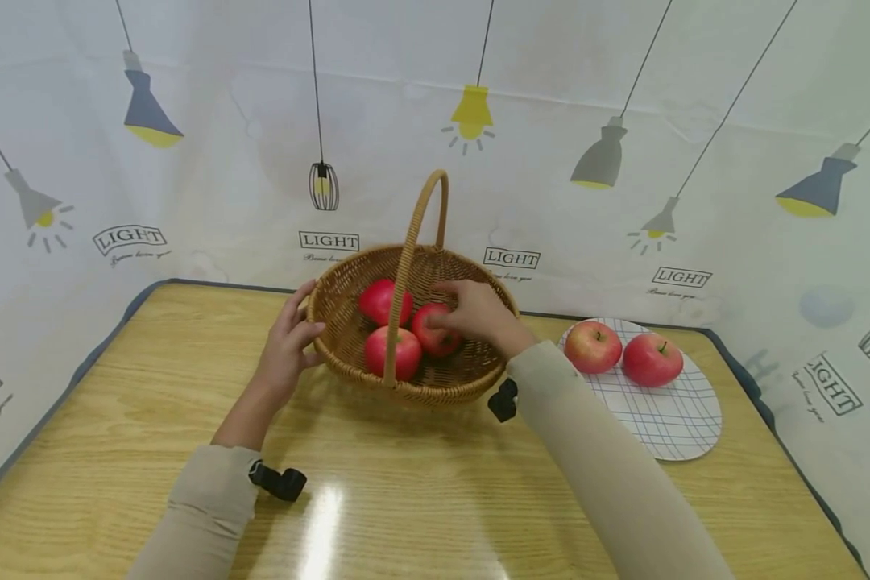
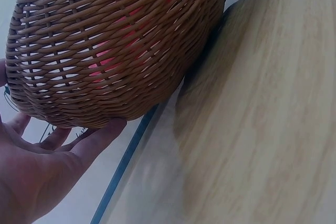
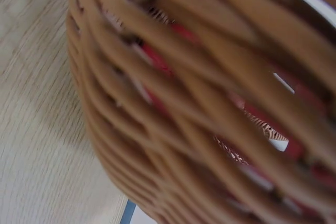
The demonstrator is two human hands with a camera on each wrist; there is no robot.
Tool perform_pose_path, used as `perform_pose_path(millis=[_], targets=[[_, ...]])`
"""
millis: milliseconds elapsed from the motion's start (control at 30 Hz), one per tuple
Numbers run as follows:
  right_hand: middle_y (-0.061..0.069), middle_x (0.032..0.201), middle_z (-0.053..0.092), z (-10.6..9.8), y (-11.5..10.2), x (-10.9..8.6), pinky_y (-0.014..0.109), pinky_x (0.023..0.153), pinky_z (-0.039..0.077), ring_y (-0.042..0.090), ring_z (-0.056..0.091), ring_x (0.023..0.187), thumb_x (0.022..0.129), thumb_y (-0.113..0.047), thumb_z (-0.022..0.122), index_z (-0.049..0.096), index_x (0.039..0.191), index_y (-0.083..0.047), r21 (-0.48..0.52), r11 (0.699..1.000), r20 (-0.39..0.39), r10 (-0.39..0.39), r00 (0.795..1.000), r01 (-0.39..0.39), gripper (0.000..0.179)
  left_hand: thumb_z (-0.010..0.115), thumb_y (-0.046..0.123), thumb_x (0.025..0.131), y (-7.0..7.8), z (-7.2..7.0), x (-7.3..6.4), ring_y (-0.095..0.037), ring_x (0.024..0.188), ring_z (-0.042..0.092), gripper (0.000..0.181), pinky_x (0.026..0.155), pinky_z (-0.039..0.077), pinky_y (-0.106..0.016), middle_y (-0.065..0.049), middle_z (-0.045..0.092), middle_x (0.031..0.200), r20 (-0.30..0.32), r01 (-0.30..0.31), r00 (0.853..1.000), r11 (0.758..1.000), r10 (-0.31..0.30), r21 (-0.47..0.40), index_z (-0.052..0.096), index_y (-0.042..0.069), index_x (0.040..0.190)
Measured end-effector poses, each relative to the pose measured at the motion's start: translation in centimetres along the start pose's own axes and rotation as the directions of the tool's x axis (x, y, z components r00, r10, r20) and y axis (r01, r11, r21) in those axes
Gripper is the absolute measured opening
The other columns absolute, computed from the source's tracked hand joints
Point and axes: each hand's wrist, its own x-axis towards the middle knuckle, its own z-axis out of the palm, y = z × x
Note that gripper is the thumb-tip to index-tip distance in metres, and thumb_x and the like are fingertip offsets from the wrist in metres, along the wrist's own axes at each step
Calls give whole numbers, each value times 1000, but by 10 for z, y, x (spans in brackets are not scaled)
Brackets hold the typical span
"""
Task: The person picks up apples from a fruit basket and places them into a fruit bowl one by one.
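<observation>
A brown wicker basket (image 1: 348,379) with a tall arched handle stands at the back middle of the table, holding several red apples. My left hand (image 1: 284,350) grips the basket's left rim; in the left wrist view, the fingers of the left hand (image 2: 47,166) lie against the woven side. Inside the basket, right of the handle, my right hand (image 1: 482,312) holds a red apple (image 1: 435,337), thumb over its top. Two other apples, a front one (image 1: 399,354) and a rear one (image 1: 379,301), lie to its left. In the right wrist view, the basket wall (image 3: 157,129) hides the right hand.
On the right, a white plate (image 1: 685,431) with blue crossed lines bears a yellowish-red apple (image 1: 593,347) and a redder apple (image 1: 652,360). The wooden table (image 1: 391,499) has a dark edge at the back. A white lamp-printed curtain (image 1: 239,185) hangs behind it.
</observation>
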Motion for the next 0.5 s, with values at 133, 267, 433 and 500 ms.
perform_pose_path(millis=[133, 267, 433, 500], targets=[[13, 142, 62, 1, 0, 0, 44, 108, 48, 29, 61, 126, 88, -36, 76, 53, 148, -13, -21, 1000, 20, 24, 1000, -23, 67, 40, 13, 100, 0, 0, 0, -43, 150, 30, 69, 105, 40, -64, -19, 19, 167, 1, 0, 1000, 1000, 0, 6, 14, 22, 164], [12, 140, 63, 1, -1, 0, 44, 109, 47, 28, 59, 129, 88, -37, 77, 58, 143, -9, -28, 999, 29, 26, 999, -25, 65, 40, 13, 100, 0, 0, 0, -43, 150, 30, 69, 106, 40, -64, -19, 19, 167, 2, 2, 1000, 1000, -2, 2, 14, 22, 164], [11, 138, 65, 0, -2, 0, 44, 109, 47, 29, 60, 127, 87, -37, 77, 62, 138, -8, -31, 999, 43, 23, 999, -22, 60, 40, 13, 100, -1, 0, 0, -43, 150, 30, 69, 106, 40, -64, -19, 19, 167, 4, 2, 1000, 1000, -2, 0, 15, 23, 164], [11, 139, 64, 0, -2, 0, 44, 110, 46, 29, 59, 129, 88, -37, 77, 62, 138, -8, -34, 999, 49, 25, 998, -23, 60, 40, 13, 100, -1, -1, 0, -43, 150, 30, 69, 106, 40, -64, -19, 19, 167, 3, 3, 1000, 1000, -3, 0, 15, 24, 164]])
